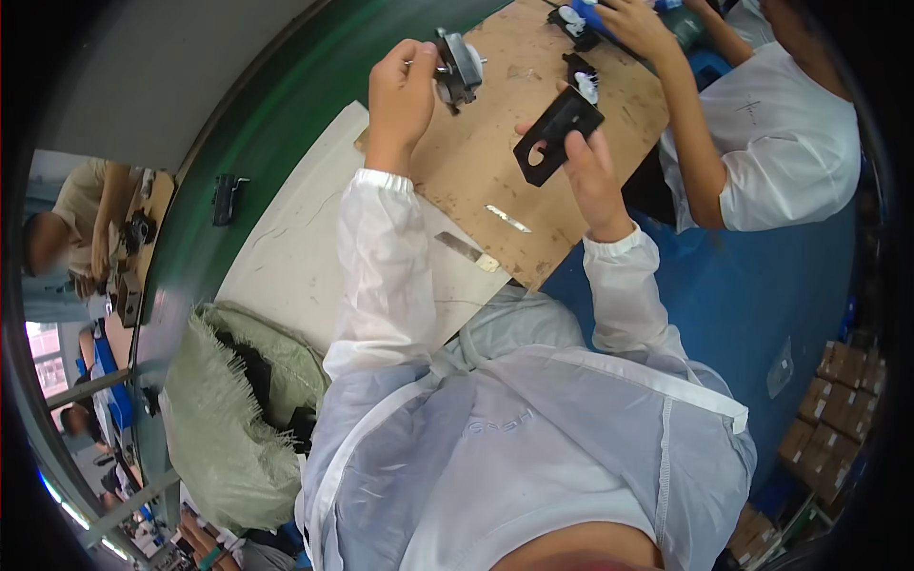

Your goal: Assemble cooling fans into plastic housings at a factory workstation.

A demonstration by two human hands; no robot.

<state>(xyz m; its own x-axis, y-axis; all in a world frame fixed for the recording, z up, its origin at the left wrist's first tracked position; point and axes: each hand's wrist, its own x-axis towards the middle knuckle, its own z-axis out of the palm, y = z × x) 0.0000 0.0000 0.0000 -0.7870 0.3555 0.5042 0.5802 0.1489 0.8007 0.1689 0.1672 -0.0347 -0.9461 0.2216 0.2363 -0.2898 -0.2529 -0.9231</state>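
Observation:
My left hand is closed on a small black mechanism with a white round part and a thin metal pin, raised over the worktable. In my right hand is a flat black plastic cover with a round hole near one end, tilted, thumb on its face. The two pieces are apart. On the brown board below lie a thin metal strip and a blade with a pale taped end. Farther off sits another black-and-white mechanism.
A green conveyor belt on the left carries one black part. An open woven sack with black pieces stands near my left. At the right a co-worker's arm reaches over the board. Cardboard boxes are stacked at far right.

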